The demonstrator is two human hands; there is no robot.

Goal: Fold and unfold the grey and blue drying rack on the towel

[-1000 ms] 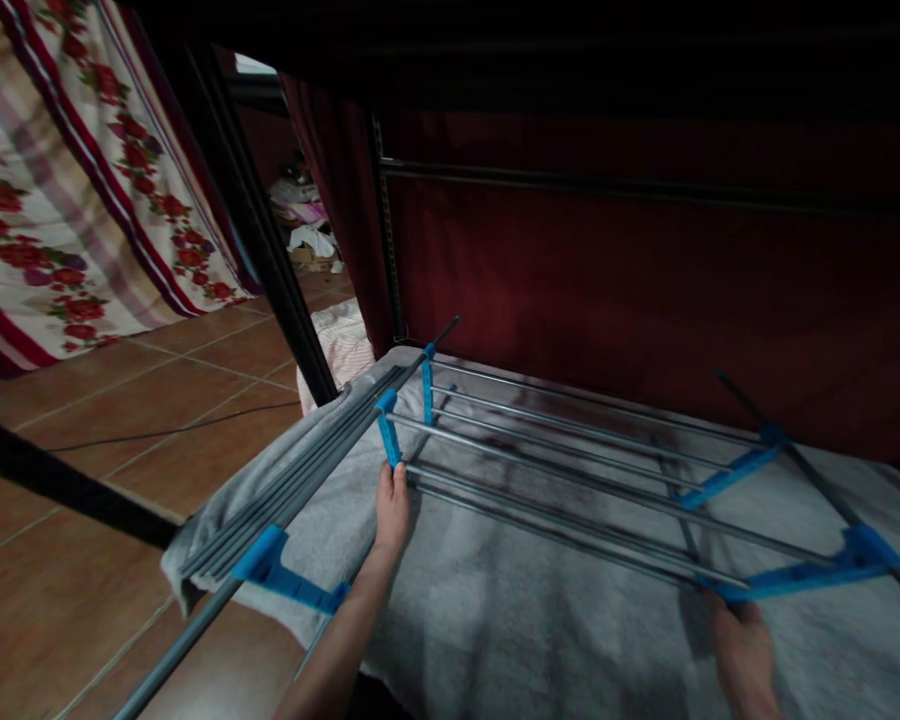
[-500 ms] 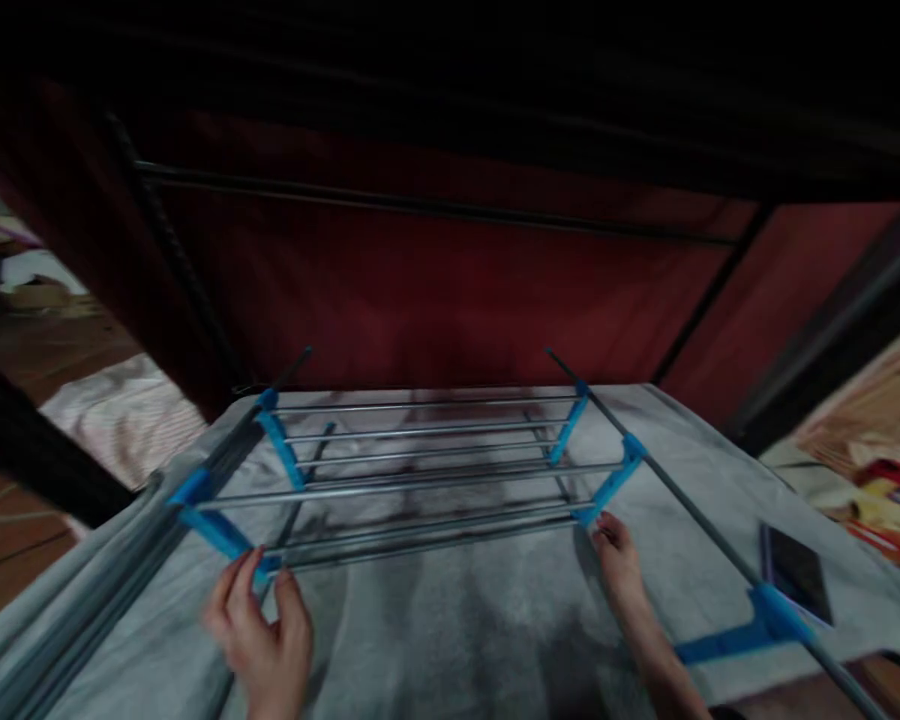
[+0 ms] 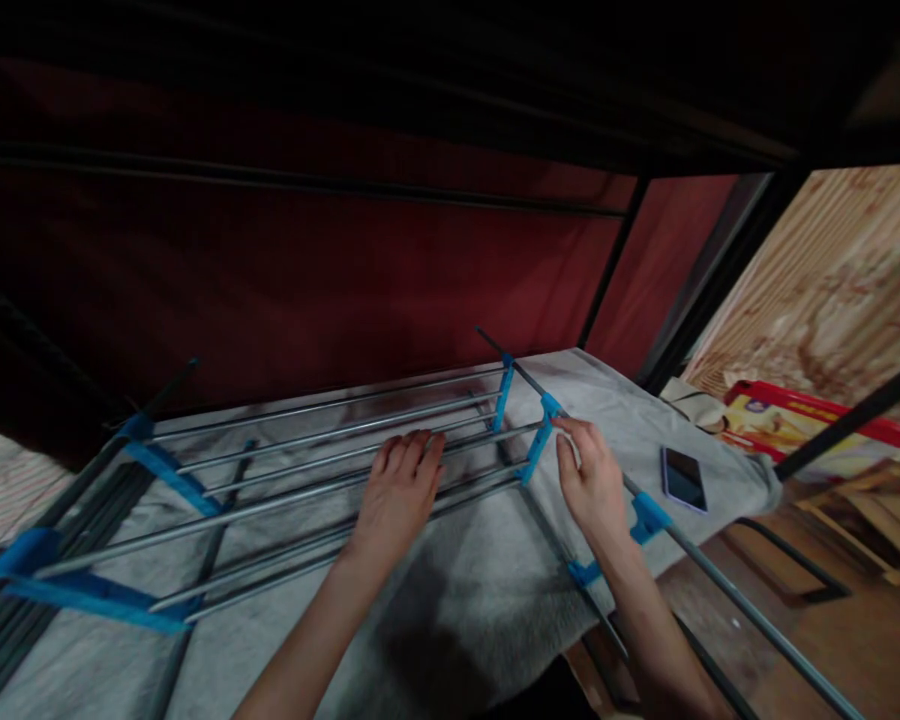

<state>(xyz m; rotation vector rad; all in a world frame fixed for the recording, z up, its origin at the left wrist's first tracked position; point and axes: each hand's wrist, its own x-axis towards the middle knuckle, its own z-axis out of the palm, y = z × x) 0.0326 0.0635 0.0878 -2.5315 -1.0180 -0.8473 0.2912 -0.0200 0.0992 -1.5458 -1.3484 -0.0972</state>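
A rack of grey metal tubes (image 3: 270, 509) joined by blue plastic brackets lies on a cloth-covered surface. My left hand (image 3: 405, 480) lies over the middle tubes, palm down, its fingers stretched out. At the rack's right end, my right hand (image 3: 591, 480) has its thumb and fingers bent around the upper end of a blue bracket (image 3: 538, 448), where it meets the long side pole (image 3: 750, 598). Part of that pole is hidden behind the right hand. Two more blue brackets (image 3: 172, 478) (image 3: 90, 600) hold the tubes at the left end.
Grey cloth (image 3: 480, 570) covers the surface. A phone (image 3: 684, 480) lies on it at the right. Behind stands a dark red panel (image 3: 345, 280) with black bars. Loose tubes (image 3: 82, 530) lie along the left. Beyond the right edge are a red and yellow package (image 3: 802, 420) and wooden pieces (image 3: 870, 520).
The view has swung to the right. My left hand has left the lower left bracket for the middle tubes. My right hand has moved up from the bracket's lower end to its top.
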